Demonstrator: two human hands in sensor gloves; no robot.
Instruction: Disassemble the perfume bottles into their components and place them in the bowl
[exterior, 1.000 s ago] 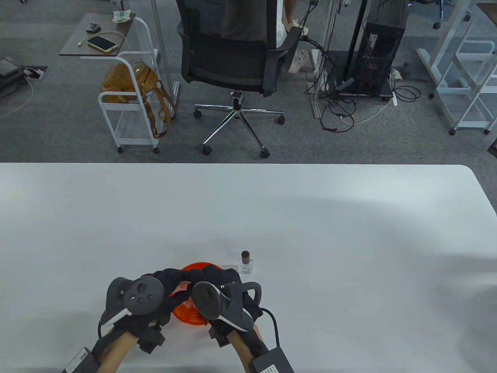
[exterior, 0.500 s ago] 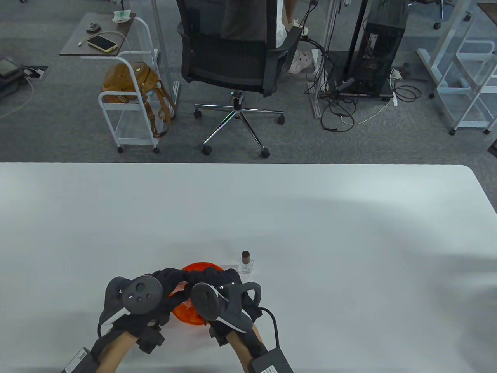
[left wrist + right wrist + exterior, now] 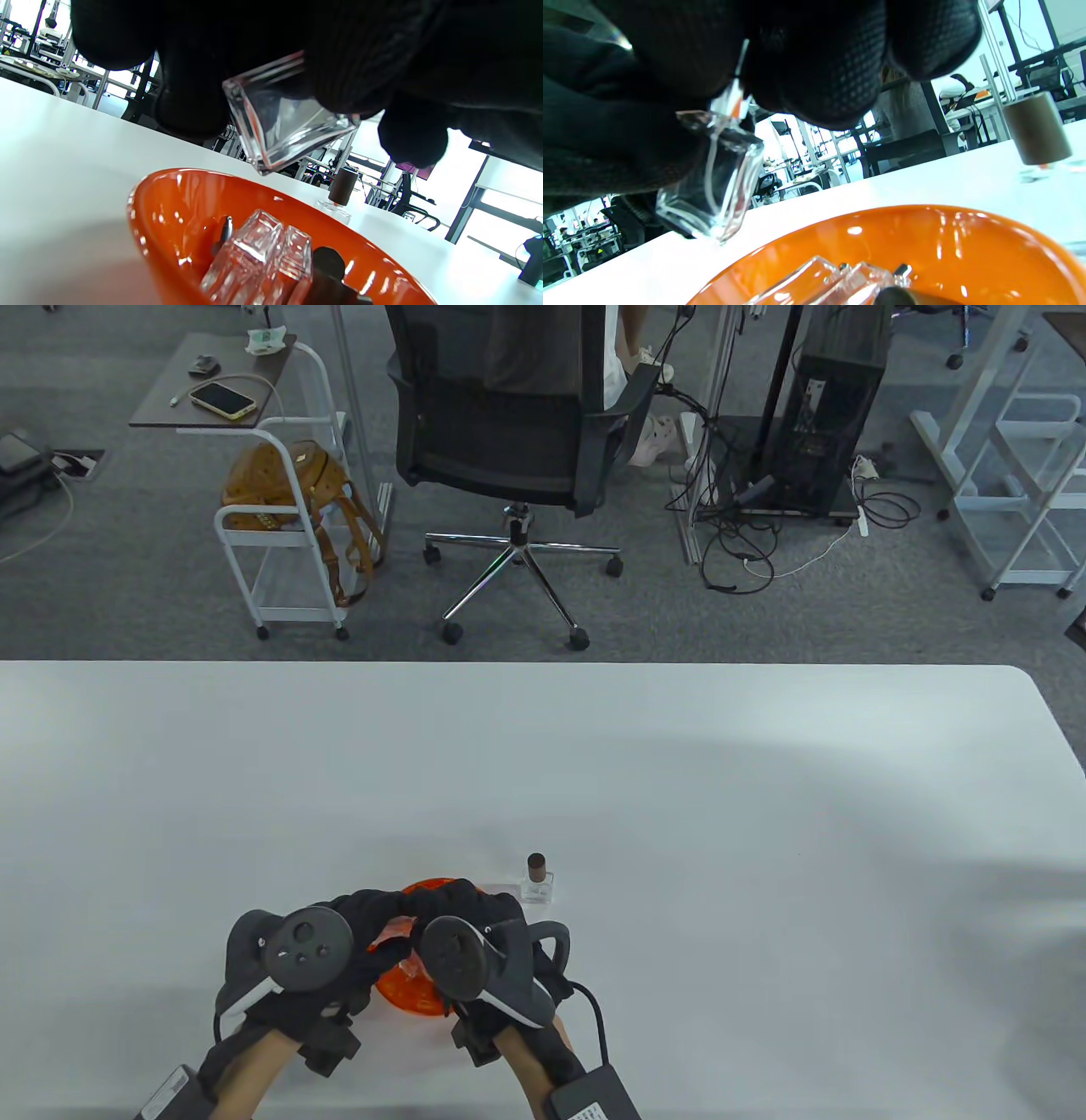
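Both gloved hands hover together over the orange bowl [image 3: 417, 991]. My left hand [image 3: 373, 912] grips a clear square glass bottle [image 3: 284, 123] by its body, tilted above the bowl [image 3: 169, 203]. My right hand [image 3: 484, 909] pinches the top of that same bottle [image 3: 712, 186], whose thin dip tube shows inside the glass. The top itself is hidden by the fingers. Inside the bowl [image 3: 967, 237] lie clear glass bottles [image 3: 254, 254] and a dark cap [image 3: 326, 267]. A second perfume bottle [image 3: 537, 881] with a brown cap stands upright on the table just right of the bowl.
The white table [image 3: 679, 780] stretches wide behind and to the right of the hands. An office chair [image 3: 509, 432] and a small cart [image 3: 280, 534] stand on the floor beyond the far edge.
Both hands stay over the bowl, and their fingers have drawn slightly closer together. The left tracker has shifted a little to the left. The standing bottle has not moved.
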